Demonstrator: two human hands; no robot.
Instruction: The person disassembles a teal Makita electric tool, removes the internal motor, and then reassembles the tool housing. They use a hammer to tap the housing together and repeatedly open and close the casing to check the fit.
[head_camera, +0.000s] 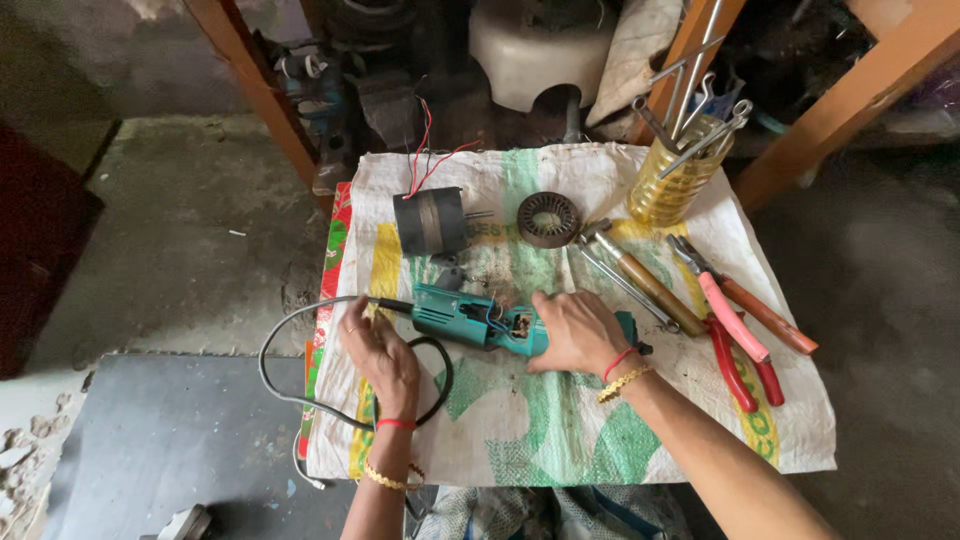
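Item: teal power tool (470, 320), casing open, lying mid-sack (560, 440). My right hand (578, 332) lies over its front end, fingers curled around the body. My left hand (380, 357) rests on the black cord (290, 345), fingers loosely together. Adjacent: motor (430, 220), pliers (740, 345).

A white woven sack (560, 440) with green and yellow printing lies flat beneath both hands. A red, patterned package edge (330, 290) peeks out left of the left hand (382, 358).
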